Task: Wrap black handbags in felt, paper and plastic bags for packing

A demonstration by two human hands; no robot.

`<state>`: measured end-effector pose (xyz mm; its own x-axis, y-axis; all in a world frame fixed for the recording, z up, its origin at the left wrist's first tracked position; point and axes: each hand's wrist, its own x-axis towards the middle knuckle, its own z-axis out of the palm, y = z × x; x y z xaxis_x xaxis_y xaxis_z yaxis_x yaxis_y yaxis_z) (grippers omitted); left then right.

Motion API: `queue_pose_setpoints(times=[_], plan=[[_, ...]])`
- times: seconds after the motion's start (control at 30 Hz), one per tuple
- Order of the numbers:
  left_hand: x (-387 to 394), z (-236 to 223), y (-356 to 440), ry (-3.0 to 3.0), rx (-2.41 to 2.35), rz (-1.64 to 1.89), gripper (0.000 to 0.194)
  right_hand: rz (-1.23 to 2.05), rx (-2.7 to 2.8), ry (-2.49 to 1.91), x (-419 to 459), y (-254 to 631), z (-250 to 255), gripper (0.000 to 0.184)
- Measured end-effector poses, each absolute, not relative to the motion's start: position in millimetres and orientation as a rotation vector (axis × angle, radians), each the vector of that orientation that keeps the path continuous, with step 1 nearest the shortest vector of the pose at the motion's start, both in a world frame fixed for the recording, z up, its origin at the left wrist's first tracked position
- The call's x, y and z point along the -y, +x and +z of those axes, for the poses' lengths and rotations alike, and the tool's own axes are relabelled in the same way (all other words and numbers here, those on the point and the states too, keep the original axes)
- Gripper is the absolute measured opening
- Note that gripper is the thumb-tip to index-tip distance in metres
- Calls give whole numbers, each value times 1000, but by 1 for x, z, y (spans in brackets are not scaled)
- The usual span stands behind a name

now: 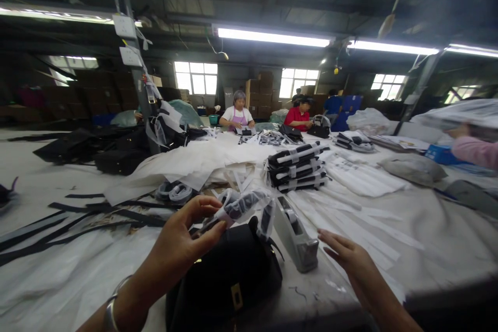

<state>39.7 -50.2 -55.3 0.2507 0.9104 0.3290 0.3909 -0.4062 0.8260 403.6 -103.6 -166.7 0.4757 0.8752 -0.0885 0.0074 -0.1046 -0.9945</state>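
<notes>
A black handbag (233,270) with a gold-coloured clasp sits at the table's near edge in the head view. Above it, my left hand (190,233) is closed around a strap (245,206) wrapped in clear and white plastic, thumb against fingers. A grey tape dispenser (296,236) stands just right of the bag. My right hand (344,251) is beside the dispenser, fingers stretched out, with nothing in it. Whether its fingertips touch anything is hard to make out.
Wrapped black pieces (298,166) are stacked behind the dispenser. Black strips (97,212) and white sheets (187,158) cover the left side. More black bags (120,150) lie by a metal post. Two people sit across the table; a pink sleeve (476,148) reaches in from the right.
</notes>
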Motion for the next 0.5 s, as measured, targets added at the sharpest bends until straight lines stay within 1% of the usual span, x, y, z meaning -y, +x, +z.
queue_pose_setpoints(times=[0.13, 0.23, 0.33, 0.4, 0.5], plan=[[49, -56, 39, 1905, -1181, 1099, 33, 1005, 623, -1497, 125, 393, -193, 54], [49, -56, 40, 1905, -1190, 1101, 33, 931, 509, -1533, 129, 390, -220, 56], [49, -56, 41, 1888, -1192, 1101, 34, 811, 536, -1627, 132, 394, -237, 54], [50, -56, 41, 1856, -1191, 1080, 35, 743, 627, -1725, 137, 397, -237, 53], [48, -58, 42, 1838, -1187, 1068, 36, 568, 810, -1804, 148, 385, -219, 48]])
